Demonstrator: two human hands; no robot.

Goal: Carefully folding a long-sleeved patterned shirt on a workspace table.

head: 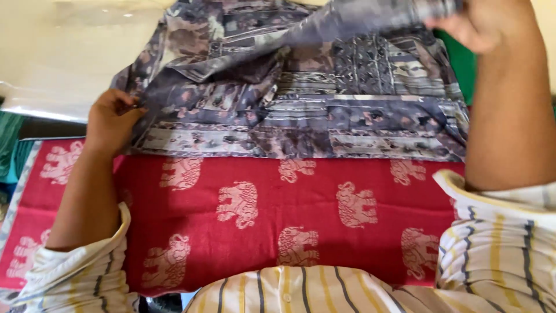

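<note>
**Ana:** Shirt first, then: where does it lie, and how many are there?

**Ben:** One patterned shirt [301, 110], grey and mauve with blocky printed bands. It lies spread across the far half of a red cloth [324, 232], its near hem running straight along the cloth.

**Ana:** Start from the near edge. What do you count?

**Ben:** Nearest is the person's own striped shirt front [289, 293], cream with yellow and dark stripes, and two rolled striped cuffs, one on each forearm. Then the one red cloth, woven with pale elephants: about ten show, in three rows.

**Ana:** And the hands?

**Ben:** Two. The left hand [110, 119] sits at the patterned shirt's left edge, fingers closed on the fabric there. The right hand [480, 23] is raised at the far right, blurred, fingers clenched round a bunched, lifted part of the same shirt, which stretches up from the middle towards it.

**Ana:** Anything beyond?

**Ben:** A strip of green fabric [460, 64] shows just past the shirt's right side. Farther left there is a pale, shiny surface [63, 52], and some teal cloth [8, 148] at the left border.
</note>
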